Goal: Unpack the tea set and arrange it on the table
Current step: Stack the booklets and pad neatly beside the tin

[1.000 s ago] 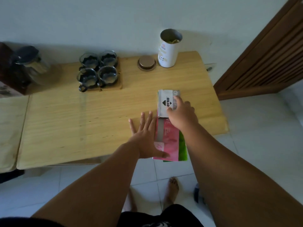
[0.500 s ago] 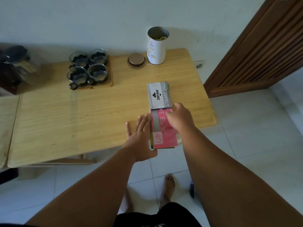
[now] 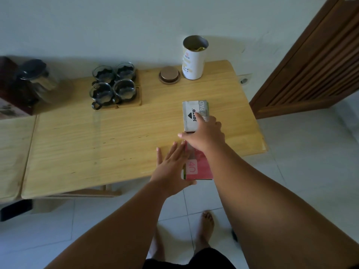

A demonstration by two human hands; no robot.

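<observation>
Several glass cups [image 3: 114, 85] with dark holders stand on wooden coasters at the back of the wooden table [image 3: 97, 144]. A glass teapot [image 3: 36, 80] with a dark lid is at the far left. A grey stamp pad box [image 3: 191, 115] lies end to end with a pink box [image 3: 198, 168] that overhangs the table's near edge. My right hand [image 3: 205, 133] lies palm down on the grey box's near end, thumb across it. My left hand [image 3: 172, 167] rests flat against the pink box's left side, fingers spread on the table.
An uncapped white tea canister [image 3: 194, 57] stands at the back right, its brown lid [image 3: 169, 74] beside it. A second table surface [image 3: 11, 152] adjoins on the left. A wooden slatted door [image 3: 314, 65] is at the right. My bare feet stand on the tiled floor below.
My right hand moved forward from the pink box onto the grey box's near end. The left hand stays against the pink box. The view shifted slightly.
</observation>
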